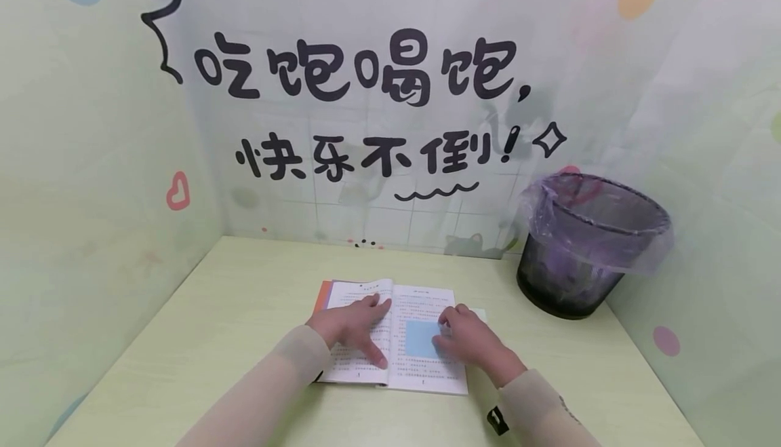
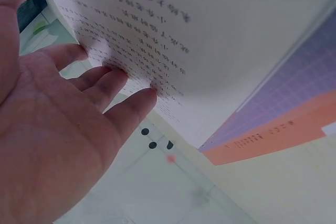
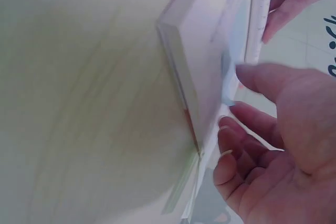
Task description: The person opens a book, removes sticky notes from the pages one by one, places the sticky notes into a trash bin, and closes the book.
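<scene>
An open book (image 1: 421, 301) with printed pages lies on the table. My left hand (image 1: 356, 325) rests on its left page with the fingers spread, thumb close to the centre fold; in the left wrist view its fingertips touch the paper. On the right page is a light blue sticky note (image 1: 419, 338). My right hand (image 1: 470, 338) holds the note's right edge between thumb and forefinger, the other fingers curled. The right wrist view shows the note's edge (image 3: 229, 95) lifted at these fingertips.
A black mesh bin (image 1: 543, 284) lined with a purple plastic bag stands at the back right of the pale table (image 1: 244, 298). The book's orange cover flap (image 2: 262, 135) sticks out at the left. Behind the table rises a wall (image 1: 366, 223) with large black lettering.
</scene>
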Demonstrator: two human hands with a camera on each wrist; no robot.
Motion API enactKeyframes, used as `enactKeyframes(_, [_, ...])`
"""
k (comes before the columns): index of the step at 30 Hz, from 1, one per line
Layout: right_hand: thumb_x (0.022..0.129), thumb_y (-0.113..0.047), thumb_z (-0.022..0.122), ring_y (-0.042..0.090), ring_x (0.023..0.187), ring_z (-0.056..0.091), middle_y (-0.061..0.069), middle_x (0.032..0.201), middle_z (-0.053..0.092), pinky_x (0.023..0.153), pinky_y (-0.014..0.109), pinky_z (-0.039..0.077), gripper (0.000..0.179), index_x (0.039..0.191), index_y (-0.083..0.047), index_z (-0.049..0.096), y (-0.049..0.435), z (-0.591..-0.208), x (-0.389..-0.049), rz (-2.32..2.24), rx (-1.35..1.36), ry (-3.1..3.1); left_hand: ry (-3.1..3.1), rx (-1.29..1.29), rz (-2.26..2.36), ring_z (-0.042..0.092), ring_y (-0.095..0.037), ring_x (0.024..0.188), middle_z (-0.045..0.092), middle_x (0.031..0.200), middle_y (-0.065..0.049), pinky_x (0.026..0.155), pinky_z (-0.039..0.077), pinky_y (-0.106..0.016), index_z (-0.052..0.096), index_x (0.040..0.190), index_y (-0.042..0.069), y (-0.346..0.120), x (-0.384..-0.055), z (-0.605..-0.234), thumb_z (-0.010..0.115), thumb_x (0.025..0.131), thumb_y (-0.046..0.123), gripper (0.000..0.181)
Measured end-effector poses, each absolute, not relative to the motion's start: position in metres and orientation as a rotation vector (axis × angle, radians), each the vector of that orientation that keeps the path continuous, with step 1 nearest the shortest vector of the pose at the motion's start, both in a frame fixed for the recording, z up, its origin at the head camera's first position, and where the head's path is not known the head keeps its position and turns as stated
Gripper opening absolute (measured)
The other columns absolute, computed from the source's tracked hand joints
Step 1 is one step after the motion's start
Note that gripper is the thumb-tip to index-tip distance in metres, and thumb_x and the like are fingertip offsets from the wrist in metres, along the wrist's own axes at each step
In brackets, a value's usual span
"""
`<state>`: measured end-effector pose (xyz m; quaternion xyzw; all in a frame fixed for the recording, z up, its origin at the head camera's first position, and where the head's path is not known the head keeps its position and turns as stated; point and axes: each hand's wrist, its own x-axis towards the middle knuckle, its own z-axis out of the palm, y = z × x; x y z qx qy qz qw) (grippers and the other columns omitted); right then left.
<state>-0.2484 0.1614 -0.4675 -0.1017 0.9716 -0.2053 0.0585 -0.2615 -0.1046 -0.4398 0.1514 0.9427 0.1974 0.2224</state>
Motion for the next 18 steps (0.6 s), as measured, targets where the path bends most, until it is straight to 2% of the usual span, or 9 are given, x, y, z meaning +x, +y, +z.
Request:
enactKeyframes(5, [0.102, -0.016, 0.076, 0.018, 0.088, 0.058, 0.004, 0.102, 0.065, 0.085, 0.038, 0.057, 0.012, 0.108, -0.009, 0.068, 0.1586, -0.4728, -0.2545, -0.704, -0.288, 2.997, 2.598, 0.404, 0.551, 0.023, -0.037, 0.171, 0.021, 0.185, -0.007, 0.135, 0.026, -0.066, 0.032, 0.175, 0.029, -0.1036, -0.2616, -0.4392, 0.1, 0.074, 0.053, 0.124])
enactKeyframes(11, [0.103, -0.012, 0.076, 0.016, 0.081, 0.057, 0.001, 0.092, 0.067, 0.076, 0.033, 0.056, 0.008, 0.104, -0.01, 0.068, 0.1554, -0.4727, -0.2559, -0.7, -0.262, 3.026, 2.595, 0.399, 0.561, 0.021, -0.035, 0.172, 0.02, 0.186, -0.005, 0.136, 0.025, -0.065, 0.032, 0.175, 0.029, -0.1027, -0.2621, -0.4415, 0.101, 0.074, 0.052, 0.124])
enactKeyframes(18, [0.103, -0.013, 0.076, 0.015, 0.08, 0.057, -0.001, 0.087, 0.063, 0.075, 0.031, 0.053, 0.011, 0.099, -0.014, 0.066, 0.1547, -0.4718, -0.253, -0.666, -0.253, 3.016, 2.597, 0.404, 0.551, 0.022, -0.036, 0.171, 0.02, 0.186, -0.007, 0.135, 0.025, -0.066, 0.032, 0.175, 0.028, -0.1022, -0.2619, -0.4405, 0.1, 0.074, 0.052, 0.124])
